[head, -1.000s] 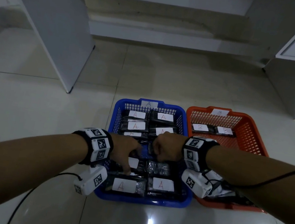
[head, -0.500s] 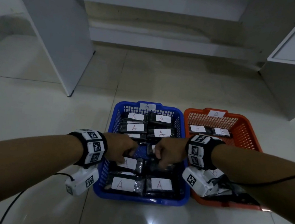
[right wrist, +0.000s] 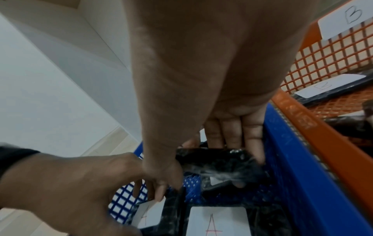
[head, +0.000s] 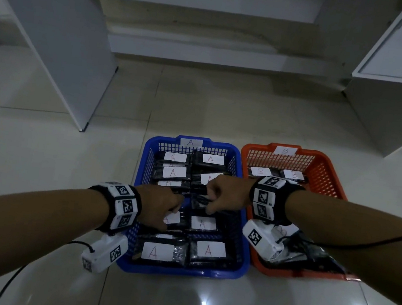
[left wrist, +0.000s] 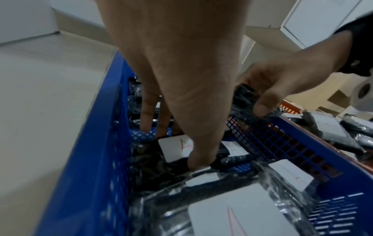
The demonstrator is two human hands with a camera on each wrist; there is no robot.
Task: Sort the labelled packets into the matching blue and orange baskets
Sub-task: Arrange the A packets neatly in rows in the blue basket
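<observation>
Right hand (head: pixel 225 194): fingers curled round a dark packet (right wrist: pixel 220 162) held above the blue basket (head: pixel 243 264), likely for placing.
Left hand (head: pixel 158 206): fingers extended, tips pressing A-labelled packets (left wrist: pixel 177 146), probably steadying or clearing a gap.
Orange basket (head: pixel 326 175): just beside; holds B packets.
Right wrist view: shows the grip; the held packet's label stays hidden in every view.

Head looks down; both wrist views share the blue basket (head: pixel 243 263) close up.

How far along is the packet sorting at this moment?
Mostly done: A-labelled packets fill the blue basket, B-labelled ones lie in the orange basket. The right hand grips a black packet over the blue basket; the left hand touches another.
</observation>
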